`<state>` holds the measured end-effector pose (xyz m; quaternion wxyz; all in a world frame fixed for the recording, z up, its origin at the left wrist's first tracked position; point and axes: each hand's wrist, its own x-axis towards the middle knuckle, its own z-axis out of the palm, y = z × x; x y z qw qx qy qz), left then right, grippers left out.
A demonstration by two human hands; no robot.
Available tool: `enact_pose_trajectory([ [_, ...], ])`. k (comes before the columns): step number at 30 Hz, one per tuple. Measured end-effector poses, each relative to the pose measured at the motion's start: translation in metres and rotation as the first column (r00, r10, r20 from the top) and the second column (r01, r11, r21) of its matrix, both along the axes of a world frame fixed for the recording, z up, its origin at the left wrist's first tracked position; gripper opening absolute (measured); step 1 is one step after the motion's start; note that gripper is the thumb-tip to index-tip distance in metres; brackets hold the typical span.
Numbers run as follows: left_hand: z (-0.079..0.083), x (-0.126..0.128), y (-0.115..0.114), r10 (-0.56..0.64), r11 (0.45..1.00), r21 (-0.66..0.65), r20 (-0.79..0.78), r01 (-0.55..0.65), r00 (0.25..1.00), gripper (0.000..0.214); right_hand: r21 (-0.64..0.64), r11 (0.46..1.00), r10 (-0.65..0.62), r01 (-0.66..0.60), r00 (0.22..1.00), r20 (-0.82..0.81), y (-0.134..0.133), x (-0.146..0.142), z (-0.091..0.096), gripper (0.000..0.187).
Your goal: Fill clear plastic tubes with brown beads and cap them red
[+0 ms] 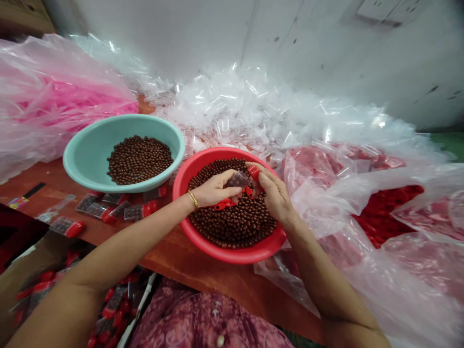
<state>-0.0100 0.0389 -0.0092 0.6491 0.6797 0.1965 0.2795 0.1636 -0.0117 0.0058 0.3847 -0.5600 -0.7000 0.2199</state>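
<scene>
Above the red basin (pixel 230 257) of small brown balls (pixel 232 227), my left hand (pixel 213 189) is closed around a clear plastic container (pixel 237 179) filled with brown balls. Close to its end, my right hand (pixel 272 193) pinches a red cap (pixel 253 172). Whether cap and container touch, I cannot tell. A red piece with black spots (pixel 224 204) shows below my left fingers, and another lies by my right fingers. A yellow bangle circles my left wrist.
To the left stands a teal basin (pixel 87 145) with more brown balls. Filled red-capped containers (pixel 139 210) lie before it, others in a box (pixel 112 309) below. Clear containers (pixel 232 106) heap along the wall. Plastic bags (pixel 362 193) with red pieces lie right, a pink-filled bag (pixel 72 99) left.
</scene>
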Motion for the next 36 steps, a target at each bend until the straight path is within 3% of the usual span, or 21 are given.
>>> enact_pose_trajectory([
  [4,-0.001,-0.002,-0.001,-0.011,0.998,0.054,-0.068,0.014,0.998,0.021,0.03,0.997,0.066,-0.065,0.997,-0.038,0.0,-0.003,0.001,0.044],
  [9,-0.003,-0.002,-0.003,0.002,0.991,0.131,-0.111,0.013,0.994,0.018,0.025,0.998,0.048,-0.053,0.985,0.165,-0.006,0.0,-0.001,0.045],
  [13,-0.004,-0.001,-0.004,0.126,0.938,0.342,-0.203,-0.05,0.971,0.018,-0.007,0.999,0.034,-0.035,0.895,0.445,-0.012,-0.001,0.002,0.049],
  [17,-0.004,-0.002,-0.005,0.199,0.901,0.429,-0.299,-0.054,0.933,0.021,-0.044,0.997,0.072,-0.057,0.787,0.612,-0.016,-0.004,0.004,0.055],
  [21,0.0,0.002,-0.006,0.294,0.877,0.468,-0.338,-0.111,0.894,0.024,-0.002,1.0,0.012,-0.013,0.874,0.485,-0.011,-0.005,0.004,0.062],
  [25,0.004,0.009,-0.01,0.27,0.858,0.514,-0.439,-0.007,0.857,0.016,0.009,0.991,-0.13,0.13,0.981,0.142,0.009,-0.012,0.004,0.079],
  [27,0.004,0.01,-0.011,0.256,0.838,0.543,-0.473,0.05,0.843,0.015,-0.084,0.989,-0.122,0.12,0.992,-0.02,0.019,-0.019,0.002,0.086],
  [29,0.004,0.008,-0.013,0.277,0.807,0.585,-0.501,0.084,0.82,0.017,-0.21,0.977,-0.05,0.028,0.994,-0.102,0.026,-0.026,-0.002,0.083],
  [33,-0.001,0.003,-0.015,0.299,0.731,0.653,-0.567,0.198,0.767,0.024,-0.423,0.902,0.068,-0.09,0.995,-0.067,0.023,-0.038,-0.011,0.065],
  [36,-0.005,0.005,-0.015,0.282,0.706,0.674,-0.551,0.219,0.785,0.023,-0.521,0.847,0.09,-0.105,0.994,-0.054,0.017,-0.041,-0.013,0.07],
])
